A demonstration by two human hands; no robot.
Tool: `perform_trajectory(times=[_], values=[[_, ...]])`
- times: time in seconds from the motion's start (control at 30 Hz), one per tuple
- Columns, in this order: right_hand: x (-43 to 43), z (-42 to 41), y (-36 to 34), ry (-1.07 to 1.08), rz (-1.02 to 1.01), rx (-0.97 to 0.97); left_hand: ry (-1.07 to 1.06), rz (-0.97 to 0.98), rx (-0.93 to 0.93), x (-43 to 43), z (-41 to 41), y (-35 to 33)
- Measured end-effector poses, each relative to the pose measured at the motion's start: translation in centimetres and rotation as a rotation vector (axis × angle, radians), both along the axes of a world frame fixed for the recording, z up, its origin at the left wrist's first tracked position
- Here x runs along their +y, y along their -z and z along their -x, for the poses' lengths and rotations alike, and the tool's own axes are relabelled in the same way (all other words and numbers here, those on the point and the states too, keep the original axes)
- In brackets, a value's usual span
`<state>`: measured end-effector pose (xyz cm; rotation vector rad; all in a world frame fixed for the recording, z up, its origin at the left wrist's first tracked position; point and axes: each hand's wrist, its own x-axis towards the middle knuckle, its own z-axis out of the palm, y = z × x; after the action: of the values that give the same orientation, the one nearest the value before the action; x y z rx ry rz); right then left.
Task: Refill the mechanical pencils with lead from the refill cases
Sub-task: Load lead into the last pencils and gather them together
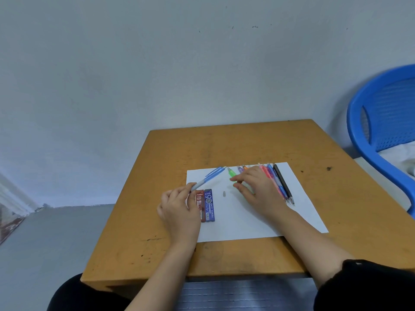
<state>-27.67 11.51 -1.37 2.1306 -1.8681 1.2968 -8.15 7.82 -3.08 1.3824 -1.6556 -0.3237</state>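
Note:
On a white sheet (pixel 258 221) lie two lead refill cases side by side, a red one (pixel 200 205) and a blue one (pixel 210 205). My left hand (pixel 179 209) pinches the lower end of a light blue mechanical pencil (pixel 210 178), which slants up to the right. My right hand (pixel 256 187) rests with fingers spread over a green pencil (pixel 231 172) and part of a row of coloured pencils (pixel 279 182). A small grey cap or eraser (pixel 224 193) lies loose on the sheet between my hands.
The sheet lies on a small wooden table (pixel 179 153) set against a grey wall. A blue plastic chair (pixel 381 122) stands at the right. The floor drops away past the table's left edge.

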Motion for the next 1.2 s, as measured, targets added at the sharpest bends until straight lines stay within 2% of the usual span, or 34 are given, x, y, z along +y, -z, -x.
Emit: perform_trajectory(times=[0.17, 0.33, 0.5, 0.6, 0.7, 0.9, 0.97, 1.2], values=[[-0.1, -1.1, 0.6, -0.076, -0.156, 0.136, 0.006, 0.004, 0.005, 0.1, 0.1, -0.1], [-0.5, -2.2, 0.3, -0.103, -0.147, 0.236, 0.009, -0.006, -0.003, 0.2, 0.1, -0.3], [-0.3, -2.2, 0.4, -0.081, -0.122, 0.172, 0.011, 0.010, -0.012, 0.1, 0.1, -0.2], [-0.5, -1.7, 0.1, -0.011, 0.034, 0.014, 0.020, 0.026, -0.013, 0.1, 0.1, -0.1], [-0.3, -1.5, -0.7, 0.102, 0.147, -0.260, 0.042, 0.052, -0.011, 0.1, 0.1, 0.0], [-0.1, -1.0, -1.5, 0.059, -0.040, -0.905, 0.193, 0.173, 0.015, -0.1, 0.3, 0.2], [0.1, -0.9, -1.8, 0.037, -0.070, -0.974, 0.205, 0.191, 0.020, -0.1, 0.4, 0.2], [0.1, -0.8, -2.0, 0.058, -0.106, -0.979, 0.199, 0.183, 0.023, -0.2, 0.3, 0.3]])
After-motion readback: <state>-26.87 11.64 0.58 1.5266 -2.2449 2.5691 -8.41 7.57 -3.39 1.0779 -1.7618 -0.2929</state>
